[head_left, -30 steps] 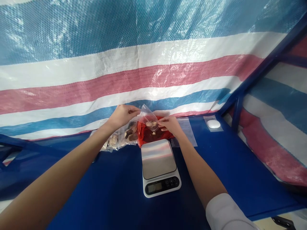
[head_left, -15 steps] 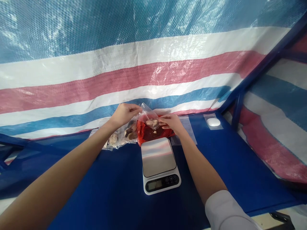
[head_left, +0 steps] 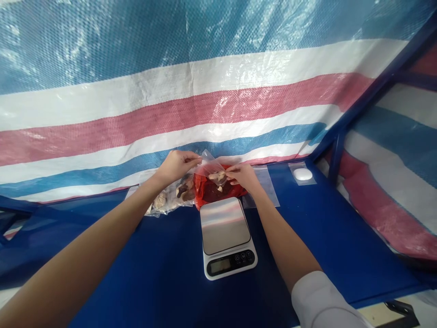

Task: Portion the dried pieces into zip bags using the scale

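Between my two hands hangs a clear zip bag (head_left: 212,165) with pale dried pieces in it, over an open red plastic bag (head_left: 205,189). My left hand (head_left: 178,165) pinches the zip bag's upper left corner. At its right edge, my right hand (head_left: 243,176) grips the same bag between thumb and fingers. Just in front of the red bag stands a white kitchen scale (head_left: 225,228) with a bare steel plate; no reading can be made out on its display. Filled clear bags of dried pieces (head_left: 160,200) lie left of the red bag, partly behind my left forearm.
Flat clear bags (head_left: 269,184) lie right of the red bag, partly behind my right hand. Farther right, a white oval object (head_left: 302,174) rests on a small clear bag. A striped tarp (head_left: 191,105) rises behind the blue table (head_left: 164,269), with a blue frame bar (head_left: 336,155) at right.
The camera view has shifted slightly. Both hands keep their hold on the zip bag, which has tilted a little with its pale pieces.
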